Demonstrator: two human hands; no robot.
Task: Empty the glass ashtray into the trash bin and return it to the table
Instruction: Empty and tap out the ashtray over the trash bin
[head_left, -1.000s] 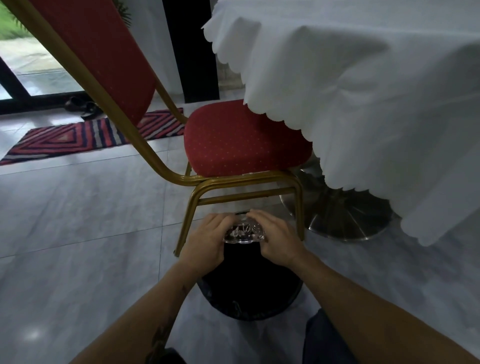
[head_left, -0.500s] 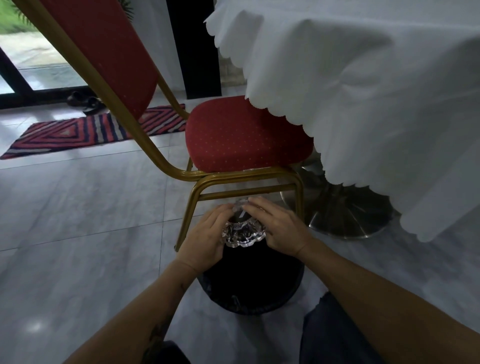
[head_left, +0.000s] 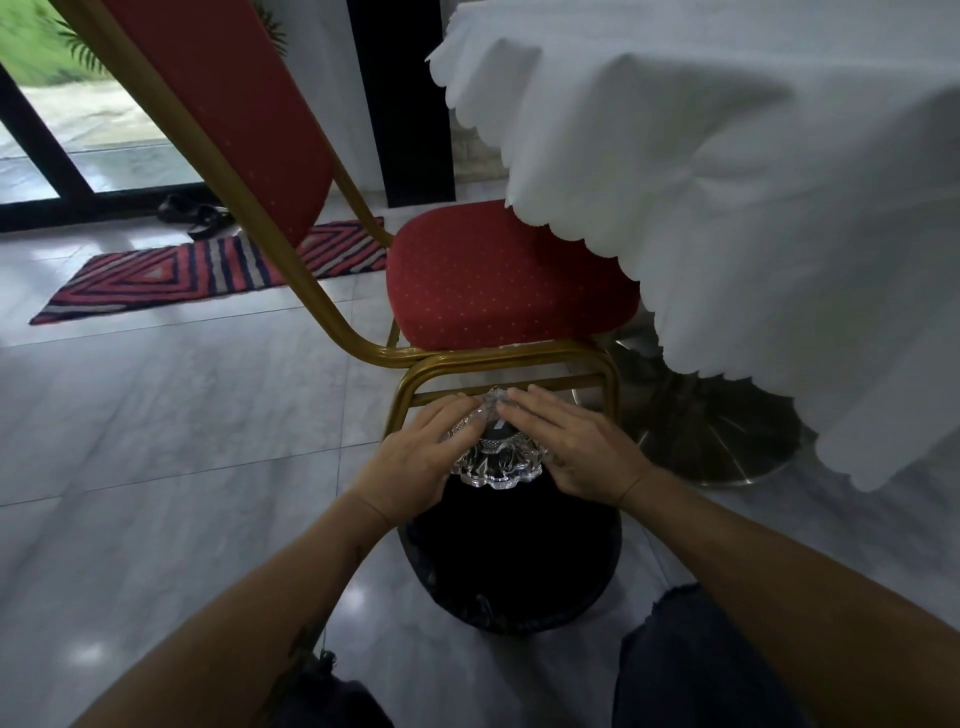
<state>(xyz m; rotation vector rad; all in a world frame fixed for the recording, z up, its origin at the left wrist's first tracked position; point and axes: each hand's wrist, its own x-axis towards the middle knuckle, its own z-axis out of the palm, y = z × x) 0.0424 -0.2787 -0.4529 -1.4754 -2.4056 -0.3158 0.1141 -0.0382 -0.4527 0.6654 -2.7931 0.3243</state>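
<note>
Since a second ago the scalloped clear glass ashtray (head_left: 493, 453) has tipped further, its underside now facing up. Left hand (head_left: 415, 457) and right hand (head_left: 571, 451) clasp its rim directly above the round black trash bin (head_left: 511, 571), so contents drop inside.

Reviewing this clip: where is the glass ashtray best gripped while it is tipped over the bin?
By its scalloped rim, from opposite sides, as the left hand and right hand do now. The ashtray looks wide and slick, so one hand seems riskier above the trash bin.
</note>
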